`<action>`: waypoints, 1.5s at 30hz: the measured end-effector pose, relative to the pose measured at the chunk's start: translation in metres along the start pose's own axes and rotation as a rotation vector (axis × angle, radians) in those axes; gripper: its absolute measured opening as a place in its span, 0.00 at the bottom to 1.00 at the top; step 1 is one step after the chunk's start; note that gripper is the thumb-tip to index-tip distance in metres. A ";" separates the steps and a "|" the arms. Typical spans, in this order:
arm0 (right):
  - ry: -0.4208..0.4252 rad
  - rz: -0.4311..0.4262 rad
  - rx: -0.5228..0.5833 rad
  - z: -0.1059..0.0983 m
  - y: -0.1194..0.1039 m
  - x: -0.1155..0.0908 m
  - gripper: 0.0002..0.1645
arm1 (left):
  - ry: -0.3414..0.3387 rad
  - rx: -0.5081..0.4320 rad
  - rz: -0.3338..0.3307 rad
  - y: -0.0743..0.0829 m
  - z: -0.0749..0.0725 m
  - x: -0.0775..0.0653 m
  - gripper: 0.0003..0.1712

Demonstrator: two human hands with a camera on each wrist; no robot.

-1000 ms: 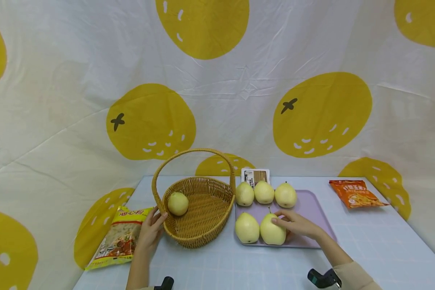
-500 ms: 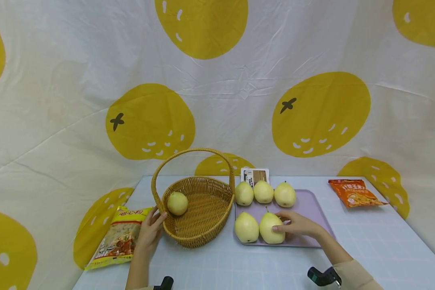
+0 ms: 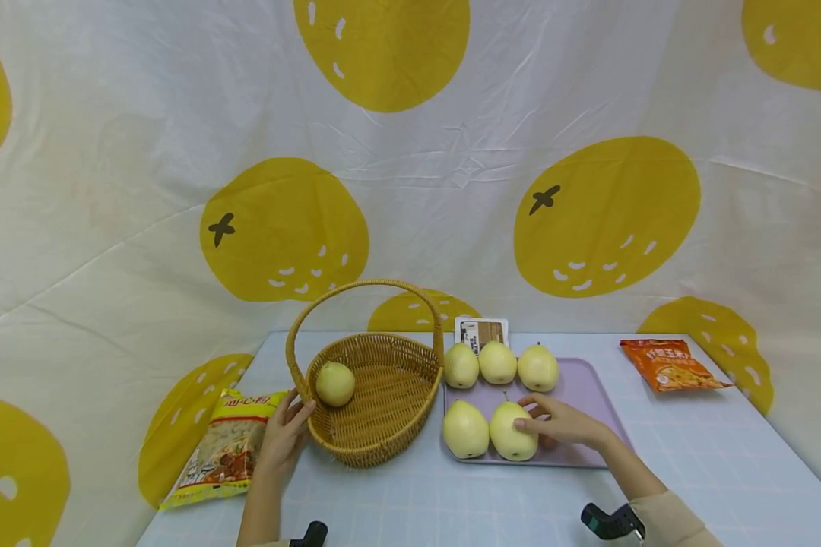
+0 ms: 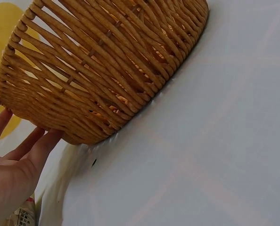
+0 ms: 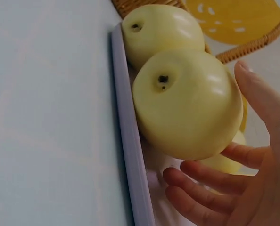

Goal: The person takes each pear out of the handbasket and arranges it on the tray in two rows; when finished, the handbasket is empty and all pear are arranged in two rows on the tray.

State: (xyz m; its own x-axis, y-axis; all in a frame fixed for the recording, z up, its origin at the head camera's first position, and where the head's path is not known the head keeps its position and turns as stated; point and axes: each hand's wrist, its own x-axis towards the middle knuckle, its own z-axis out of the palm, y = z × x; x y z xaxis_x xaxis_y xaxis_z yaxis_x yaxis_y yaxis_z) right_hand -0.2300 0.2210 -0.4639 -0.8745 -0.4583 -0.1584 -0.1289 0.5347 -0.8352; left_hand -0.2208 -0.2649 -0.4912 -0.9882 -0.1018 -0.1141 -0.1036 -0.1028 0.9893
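In the head view my left hand (image 3: 287, 434) is at the left side of a wicker basket (image 3: 372, 448), beside the foot of its arched handle. The left wrist view shows its fingers (image 4: 47, 143) nearly straight, touching the basket's outer weave. Inside the basket lies one pale yellow pear (image 3: 335, 384). My right hand (image 3: 561, 422) is spread around the right side of the front pear (image 3: 511, 441) on a lilac tray (image 3: 591, 380). In the right wrist view, its thumb (image 5: 258, 89) stands close beside that pear, and relaxed fingers lie below it.
Another pear (image 3: 465, 429) stands left of the touched one; three more line the tray's back. Behind them is a white package (image 3: 482, 331). A yellow food bag (image 3: 227, 448) lies by the left forearm, and an orange snack packet (image 3: 670, 365) at the back right.
The front pear under my right hand has rocked slightly, and the right fingers and thumb have shifted a little on it. My left hand and the basket stay in place.
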 end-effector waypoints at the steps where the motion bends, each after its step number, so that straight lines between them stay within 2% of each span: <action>1: 0.005 -0.007 -0.016 -0.001 -0.001 0.000 0.32 | 0.001 -0.002 0.000 0.000 0.000 0.000 0.44; 11: 0.016 -0.101 -0.102 -0.009 -0.009 0.006 0.36 | 0.008 -0.002 0.002 0.000 0.000 0.000 0.44; 19: 0.042 -0.154 -0.132 -0.016 -0.025 0.011 0.35 | -0.010 -0.021 0.006 0.000 0.001 0.000 0.44; 29: 0.172 -0.303 -0.103 -0.002 -0.049 0.028 0.29 | 0.000 -0.022 0.007 0.000 0.001 0.001 0.43; 36: 0.142 -0.381 -0.063 0.012 -0.064 0.049 0.27 | -0.002 -0.014 0.011 0.000 0.000 0.000 0.43; 45: 0.064 -0.436 -0.024 0.027 -0.088 0.071 0.26 | -0.009 -0.040 0.025 0.000 0.001 0.001 0.42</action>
State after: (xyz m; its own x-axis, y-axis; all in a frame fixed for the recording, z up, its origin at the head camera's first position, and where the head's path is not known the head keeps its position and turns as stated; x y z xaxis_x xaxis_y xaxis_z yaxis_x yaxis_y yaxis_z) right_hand -0.2680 0.1220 -0.4157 -0.7632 -0.6001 0.2396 -0.5024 0.3178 -0.8041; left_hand -0.2214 -0.2639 -0.4914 -0.9915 -0.0960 -0.0883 -0.0745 -0.1395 0.9874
